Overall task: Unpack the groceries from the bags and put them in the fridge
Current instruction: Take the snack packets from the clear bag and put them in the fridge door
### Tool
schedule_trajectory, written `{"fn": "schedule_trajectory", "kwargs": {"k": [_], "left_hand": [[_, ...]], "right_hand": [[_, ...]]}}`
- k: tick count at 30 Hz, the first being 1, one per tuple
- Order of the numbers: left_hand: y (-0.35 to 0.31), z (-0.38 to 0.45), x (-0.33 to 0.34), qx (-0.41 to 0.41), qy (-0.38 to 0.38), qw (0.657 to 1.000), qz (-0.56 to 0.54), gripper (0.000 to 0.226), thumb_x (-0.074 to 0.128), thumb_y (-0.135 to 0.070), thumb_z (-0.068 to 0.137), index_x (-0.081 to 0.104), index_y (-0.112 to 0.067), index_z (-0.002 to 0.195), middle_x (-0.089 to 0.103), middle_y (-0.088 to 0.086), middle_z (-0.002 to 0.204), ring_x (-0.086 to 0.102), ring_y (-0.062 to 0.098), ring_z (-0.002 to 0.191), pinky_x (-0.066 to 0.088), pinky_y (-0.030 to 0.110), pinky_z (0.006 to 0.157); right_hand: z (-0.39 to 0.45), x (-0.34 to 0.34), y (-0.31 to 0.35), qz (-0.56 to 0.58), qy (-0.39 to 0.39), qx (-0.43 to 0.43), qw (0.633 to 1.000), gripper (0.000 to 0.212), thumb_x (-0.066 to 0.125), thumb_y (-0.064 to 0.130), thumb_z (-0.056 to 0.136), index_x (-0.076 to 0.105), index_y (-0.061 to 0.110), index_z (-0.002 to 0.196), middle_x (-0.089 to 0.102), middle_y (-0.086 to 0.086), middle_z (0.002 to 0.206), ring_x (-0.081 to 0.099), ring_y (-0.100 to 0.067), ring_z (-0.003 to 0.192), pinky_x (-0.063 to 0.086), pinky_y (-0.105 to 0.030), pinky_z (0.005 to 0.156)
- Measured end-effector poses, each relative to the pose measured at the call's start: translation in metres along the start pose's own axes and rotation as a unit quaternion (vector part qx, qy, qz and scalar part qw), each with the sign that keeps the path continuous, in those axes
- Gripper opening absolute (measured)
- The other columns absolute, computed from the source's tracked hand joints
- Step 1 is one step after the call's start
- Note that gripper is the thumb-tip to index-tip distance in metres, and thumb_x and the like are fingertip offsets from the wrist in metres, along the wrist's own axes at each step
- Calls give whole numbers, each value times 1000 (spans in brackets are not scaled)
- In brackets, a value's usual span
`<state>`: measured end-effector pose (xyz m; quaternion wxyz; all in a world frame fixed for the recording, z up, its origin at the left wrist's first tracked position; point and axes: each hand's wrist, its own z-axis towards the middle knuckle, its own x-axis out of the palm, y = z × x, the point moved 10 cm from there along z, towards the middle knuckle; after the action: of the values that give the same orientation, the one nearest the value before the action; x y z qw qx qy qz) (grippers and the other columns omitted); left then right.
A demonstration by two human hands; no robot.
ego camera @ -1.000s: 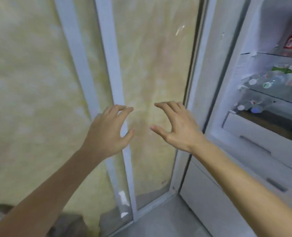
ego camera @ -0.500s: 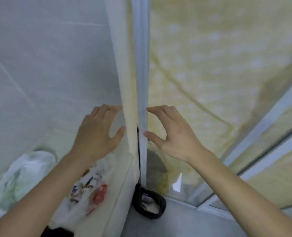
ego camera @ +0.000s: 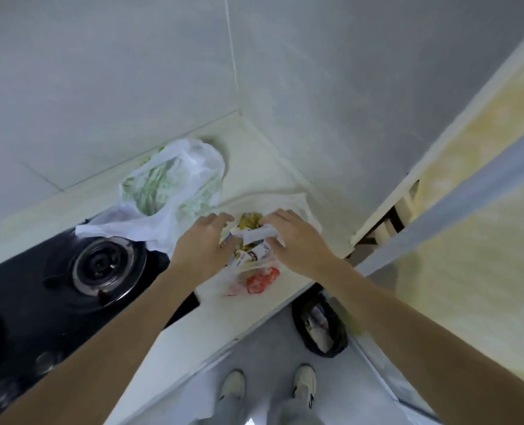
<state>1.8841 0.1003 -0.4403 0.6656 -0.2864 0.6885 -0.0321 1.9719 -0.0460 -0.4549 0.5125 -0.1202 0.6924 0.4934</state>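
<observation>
A clear plastic grocery bag [ego camera: 256,279] lies on the pale countertop [ego camera: 193,332] near the wall corner. Inside it I see yellow packets [ego camera: 250,220], a labelled pack [ego camera: 254,254] and a red item [ego camera: 262,279]. My left hand [ego camera: 205,240] grips the left side of the bag's mouth. My right hand [ego camera: 297,240] holds the right side, fingers curled over the white plastic. A second bag [ego camera: 168,185] with green vegetables sits behind to the left, its mouth open. The fridge is out of view.
A black gas hob [ego camera: 101,265] with a round burner fills the counter's left. On the grey floor under the counter's end stands a black-lined bin [ego camera: 322,329]. A yellowish glass door panel [ego camera: 469,240] runs along the right. My shoes [ego camera: 305,383] show below.
My view has swung left from the open fridge past the glass door to the counter. Both hands, open in the air before, have come down onto the near bag's mouth.
</observation>
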Motion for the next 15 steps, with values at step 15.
{"fn": "schedule_trajectory", "kwargs": {"k": [15], "left_hand": [[36, 27, 131, -20, 67, 992, 105, 61, 69, -67, 81, 60, -22, 121, 58, -4, 130, 54, 24, 122, 47, 38, 90]], "right_hand": [[53, 122, -52, -192, 152, -40, 969, 86, 82, 30, 73, 40, 21, 148, 51, -5, 133, 47, -29, 127, 47, -40, 93]]}}
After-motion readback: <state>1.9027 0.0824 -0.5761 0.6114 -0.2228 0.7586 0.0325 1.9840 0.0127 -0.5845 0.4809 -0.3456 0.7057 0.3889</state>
